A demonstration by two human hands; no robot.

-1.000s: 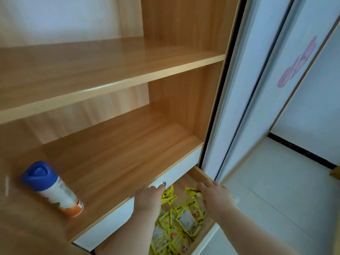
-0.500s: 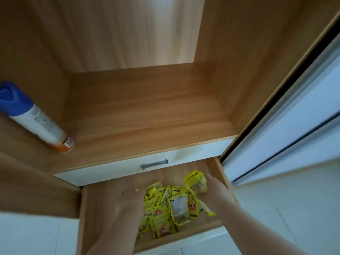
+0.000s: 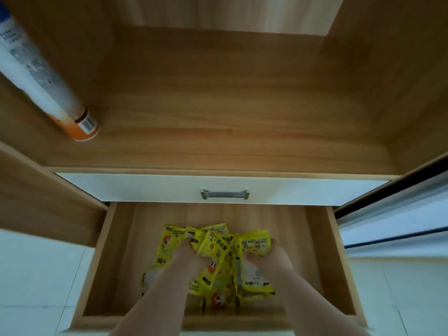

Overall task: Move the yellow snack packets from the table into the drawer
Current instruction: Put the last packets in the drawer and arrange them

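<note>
The yellow snack packets [image 3: 218,270] lie in a loose, overlapping heap inside the open drawer [image 3: 308,258], on its wooden bottom, toward 6 o'clock of the view. They sit about midway between the drawer's 2 side walls and touch neither. Each packet is small, flat and bright yellow, with dark print, an orange-red cartoon mark and a pale panel on some faces. They are crumpled and lie at all angles, and blur hides the finer print.

Both bare forearms come in from 6 o'clock. The left hand [image 3: 191,253] is sunk into the heap at its 10 o'clock side. Its fingers are buried under the packets, so I cannot tell whether they grip anything. The right hand [image 3: 271,255] is at the heap's 2 o'clock side, its fingers curled round a raised packet [image 3: 257,243] that stands tilted above the rest, its printed face turned up.

At 12 o'clock from the heap is a closed white drawer front [image 3: 145,190] with a metal bar handle [image 3: 225,194]. Above that is a wooden shelf [image 3: 218,117], and on it, at 10 o'clock of the view, stands a white spray can [image 3: 46,86] with an orange base and a barcode. Pale floor [image 3: 36,275] shows at 8 o'clock, and a white sliding door [image 3: 400,214] at 3 o'clock.
</note>
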